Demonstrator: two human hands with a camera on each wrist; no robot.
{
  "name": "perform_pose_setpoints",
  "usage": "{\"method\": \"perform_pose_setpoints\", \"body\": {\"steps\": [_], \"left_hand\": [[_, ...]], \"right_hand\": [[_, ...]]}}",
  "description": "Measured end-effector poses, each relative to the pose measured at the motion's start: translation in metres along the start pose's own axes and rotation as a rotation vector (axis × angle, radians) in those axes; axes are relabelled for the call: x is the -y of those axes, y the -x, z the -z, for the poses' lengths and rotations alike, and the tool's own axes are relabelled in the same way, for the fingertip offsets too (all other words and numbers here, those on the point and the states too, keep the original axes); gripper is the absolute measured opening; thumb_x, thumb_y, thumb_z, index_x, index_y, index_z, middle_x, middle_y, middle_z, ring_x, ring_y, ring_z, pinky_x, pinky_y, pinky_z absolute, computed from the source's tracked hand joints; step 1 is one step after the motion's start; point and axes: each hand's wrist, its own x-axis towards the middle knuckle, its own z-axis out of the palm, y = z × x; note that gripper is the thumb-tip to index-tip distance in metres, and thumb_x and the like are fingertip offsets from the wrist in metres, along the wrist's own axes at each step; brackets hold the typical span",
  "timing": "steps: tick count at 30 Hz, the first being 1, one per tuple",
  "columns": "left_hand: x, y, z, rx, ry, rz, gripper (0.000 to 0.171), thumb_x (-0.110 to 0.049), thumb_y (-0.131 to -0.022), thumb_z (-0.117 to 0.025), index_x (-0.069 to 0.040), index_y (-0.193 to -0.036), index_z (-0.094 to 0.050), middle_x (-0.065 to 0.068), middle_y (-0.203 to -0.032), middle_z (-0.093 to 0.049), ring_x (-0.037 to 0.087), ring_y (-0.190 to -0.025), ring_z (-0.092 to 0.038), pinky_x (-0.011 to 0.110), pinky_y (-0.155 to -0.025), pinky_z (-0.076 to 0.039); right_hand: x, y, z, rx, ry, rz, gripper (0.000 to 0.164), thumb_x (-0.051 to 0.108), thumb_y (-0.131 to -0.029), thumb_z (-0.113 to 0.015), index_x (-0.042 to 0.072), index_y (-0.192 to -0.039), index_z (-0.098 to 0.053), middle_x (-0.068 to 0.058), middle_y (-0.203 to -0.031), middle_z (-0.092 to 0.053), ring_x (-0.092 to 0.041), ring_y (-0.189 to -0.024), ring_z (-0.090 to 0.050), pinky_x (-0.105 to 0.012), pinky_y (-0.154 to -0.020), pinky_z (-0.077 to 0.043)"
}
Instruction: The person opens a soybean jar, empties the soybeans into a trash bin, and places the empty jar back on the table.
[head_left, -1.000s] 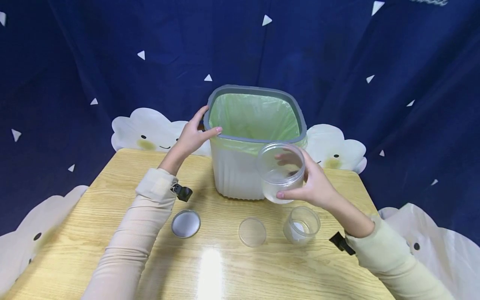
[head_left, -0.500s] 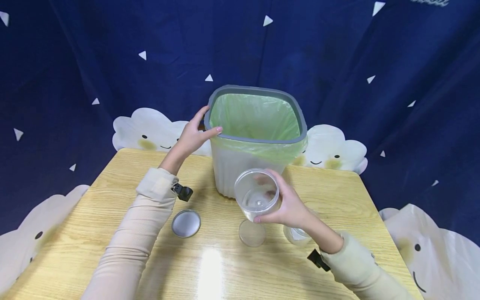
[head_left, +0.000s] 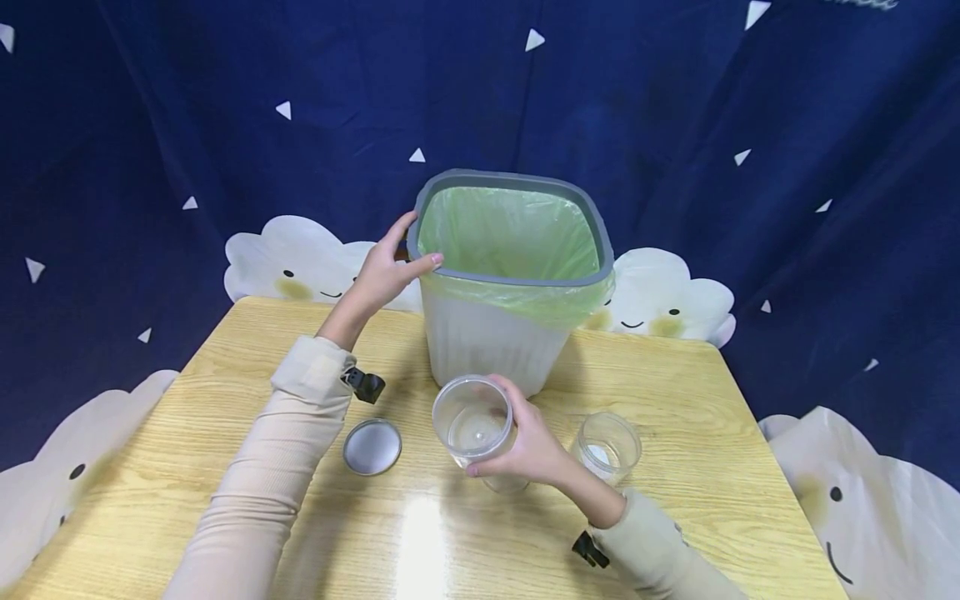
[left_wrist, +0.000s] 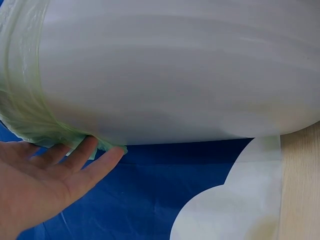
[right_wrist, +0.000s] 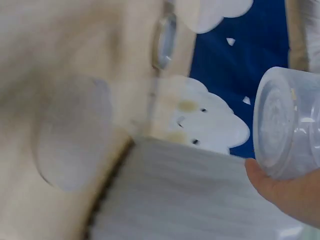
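Observation:
A white trash bin (head_left: 487, 342) with a grey rim and a green liner bag (head_left: 517, 225) stands at the back of the table. My left hand (head_left: 384, 271) grips the bin's left front corner, thumb on the rim; in the left wrist view its fingers (left_wrist: 82, 167) touch the folded bag edge. My right hand (head_left: 528, 446) holds a clear plastic jar (head_left: 474, 421), mouth tilted toward me, in front of the bin. A clear round disc (head_left: 506, 485) lies partly hidden beneath that jar. The right wrist view shows the jar's base (right_wrist: 277, 125) and my thumb.
A second clear jar (head_left: 618, 433) with something white at its bottom stands to the right, partly behind my right wrist. A silvery round lid (head_left: 372, 447) lies left on the wooden table (head_left: 637, 533). A dark blue curtain (head_left: 675, 125) hangs behind.
My right hand has carried the jar left and toward me, from the bin's front right to above the clear disc. The left hand and the bin have stayed put.

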Motion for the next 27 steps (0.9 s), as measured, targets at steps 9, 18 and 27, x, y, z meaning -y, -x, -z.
{"method": "perform_pose_setpoints", "body": {"steps": [9, 18, 27], "left_hand": [[0.001, 0.001, 0.001, 0.009, 0.018, 0.016, 0.08, -0.033, -0.083, -0.064, -0.022, -0.147, -0.016, 0.009, -0.147, -0.023, 0.027, -0.116, -0.044, 0.045, -0.084, -0.043], [0.002, 0.0, -0.001, 0.014, 0.029, -0.004, 0.08, -0.033, -0.083, -0.063, -0.02, -0.147, -0.017, 0.009, -0.146, -0.025, 0.027, -0.118, -0.043, 0.045, -0.087, -0.043], [0.002, 0.001, 0.001, 0.0, 0.003, 0.004, 0.08, -0.034, -0.083, -0.064, -0.02, -0.146, -0.018, 0.008, -0.146, -0.024, 0.027, -0.118, -0.043, 0.045, -0.087, -0.043]], "right_hand": [[-0.026, 0.003, -0.039, 0.098, -0.047, -0.065, 0.105, 0.023, -0.049, -0.09, 0.013, -0.135, -0.031, -0.008, -0.126, -0.049, -0.026, -0.108, -0.049, -0.042, -0.089, -0.042], [-0.053, 0.001, -0.065, 0.184, -0.053, -0.164, 0.107, 0.026, -0.052, -0.089, 0.009, -0.138, -0.028, -0.009, -0.128, -0.047, -0.028, -0.115, -0.046, -0.047, -0.095, -0.036], [-0.068, 0.001, -0.081, 0.209, -0.111, -0.236, 0.107, 0.024, -0.054, -0.088, 0.012, -0.14, -0.026, -0.007, -0.131, -0.046, -0.028, -0.119, -0.043, -0.047, -0.1, -0.03]]}}
